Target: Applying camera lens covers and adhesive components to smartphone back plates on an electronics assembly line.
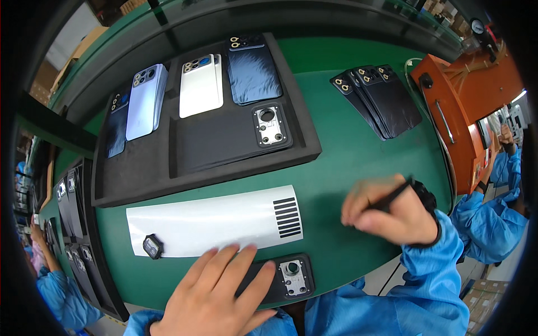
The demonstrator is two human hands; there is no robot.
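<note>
My left hand lies with fingers spread over the left part of a black phone back cover at the table's front edge. A silver camera plate with a round opening shows at the cover's right end. To the right, my right hand is closed around a slim black pen-like tool; its fingertips are blurred and nothing else shows in them. Just beyond the left fingers is a white sheet with a column of black strips at its right end. A small black angular piece rests on the sheet's left end.
A black foam tray at the back holds blue, lilac, white and black phone covers. Several dark covers lie fanned at the far right, near an orange cabinet. Another tray stands left. Co-workers in blue sit on both sides.
</note>
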